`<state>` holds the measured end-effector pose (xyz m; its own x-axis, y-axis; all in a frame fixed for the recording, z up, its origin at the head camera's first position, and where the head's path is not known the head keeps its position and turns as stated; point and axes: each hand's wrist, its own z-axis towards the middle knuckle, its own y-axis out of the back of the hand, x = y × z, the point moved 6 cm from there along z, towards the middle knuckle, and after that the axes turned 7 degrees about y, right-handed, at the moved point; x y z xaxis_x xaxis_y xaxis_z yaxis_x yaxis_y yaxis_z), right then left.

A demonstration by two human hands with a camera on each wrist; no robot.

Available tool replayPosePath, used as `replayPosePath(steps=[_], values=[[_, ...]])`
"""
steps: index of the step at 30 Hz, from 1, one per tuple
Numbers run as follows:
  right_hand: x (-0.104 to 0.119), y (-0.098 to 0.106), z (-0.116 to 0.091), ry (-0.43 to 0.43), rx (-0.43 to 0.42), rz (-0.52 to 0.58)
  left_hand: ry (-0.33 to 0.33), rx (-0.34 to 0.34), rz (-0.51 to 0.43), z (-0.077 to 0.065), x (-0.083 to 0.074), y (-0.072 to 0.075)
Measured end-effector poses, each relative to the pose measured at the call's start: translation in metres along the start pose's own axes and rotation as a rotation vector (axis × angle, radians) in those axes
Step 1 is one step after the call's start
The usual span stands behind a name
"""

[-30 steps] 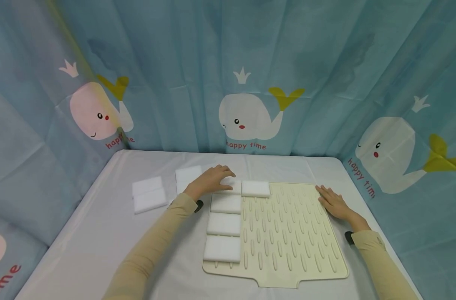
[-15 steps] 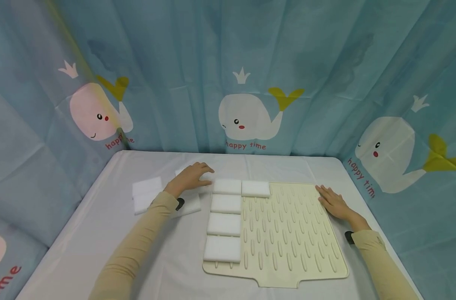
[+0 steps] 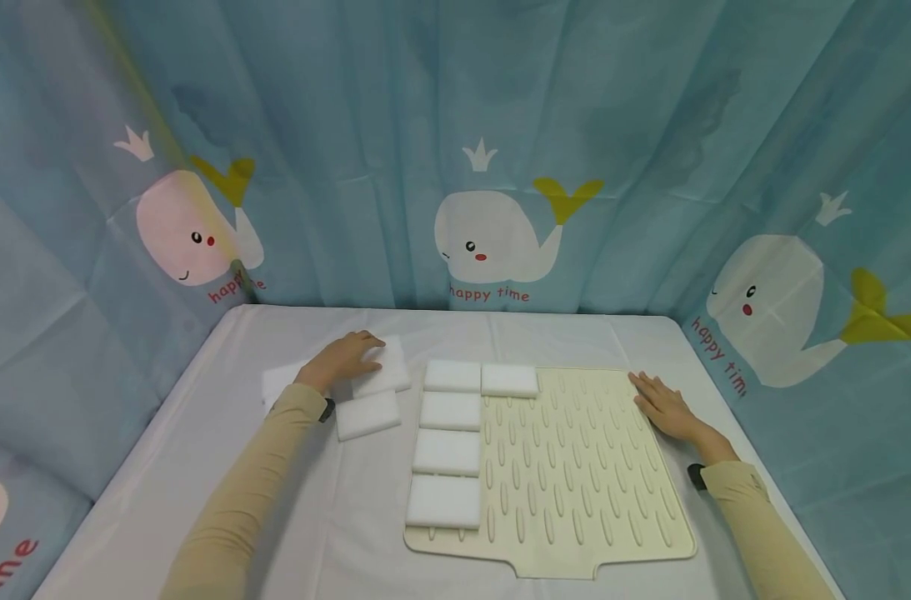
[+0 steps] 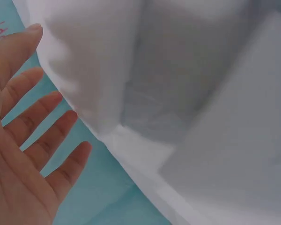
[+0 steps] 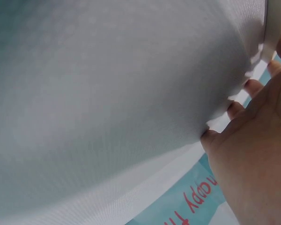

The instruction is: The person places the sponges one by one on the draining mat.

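Note:
My left hand (image 3: 340,362) hovers over the loose white sponge blocks at the left, fingers spread in the left wrist view with nothing between them. Its fingertips overlap one white sponge block (image 3: 386,371) in the head view. Just in front lies another sponge block (image 3: 368,415); one more (image 3: 277,382) is partly hidden behind the wrist. The cream ridged mat (image 3: 575,467) carries a left column of sponge blocks (image 3: 446,452) and one block (image 3: 510,381) beside the column's far end. My right hand (image 3: 667,408) rests flat at the mat's right edge, fingertips near its far corner.
A white cloth (image 3: 170,508) covers the table. Blue curtains (image 3: 350,250) with whale prints stand behind it and at both sides. The mat has a tab (image 3: 555,569) at its near edge.
My left hand has moved left from the mat's far-left corner to the loose sponge blocks, uncovering the corner block. The right hand stays in place.

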<state>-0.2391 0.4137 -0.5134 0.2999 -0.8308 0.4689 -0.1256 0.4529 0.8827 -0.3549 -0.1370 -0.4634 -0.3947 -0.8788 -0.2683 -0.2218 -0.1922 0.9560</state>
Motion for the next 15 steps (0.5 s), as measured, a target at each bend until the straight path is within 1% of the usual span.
replayPosePath(steps=[3, 5, 10, 15], values=[[0.0, 0.0, 0.0, 0.005, 0.001, 0.0, 0.031, 0.024, -0.001, 0.0, 0.01, -0.004], [0.0, 0.0, 0.0, 0.006, 0.0, 0.002, 0.036, 0.029, -0.005, 0.001, 0.015, -0.005], [-0.001, 0.0, 0.0, -0.005, 0.001, -0.002, 0.048, 0.041, -0.03, 0.002, 0.022, -0.006], [-0.001, -0.001, 0.001, -0.008, 0.005, -0.005, 0.052, 0.057, -0.035, 0.006, 0.027, -0.009]])
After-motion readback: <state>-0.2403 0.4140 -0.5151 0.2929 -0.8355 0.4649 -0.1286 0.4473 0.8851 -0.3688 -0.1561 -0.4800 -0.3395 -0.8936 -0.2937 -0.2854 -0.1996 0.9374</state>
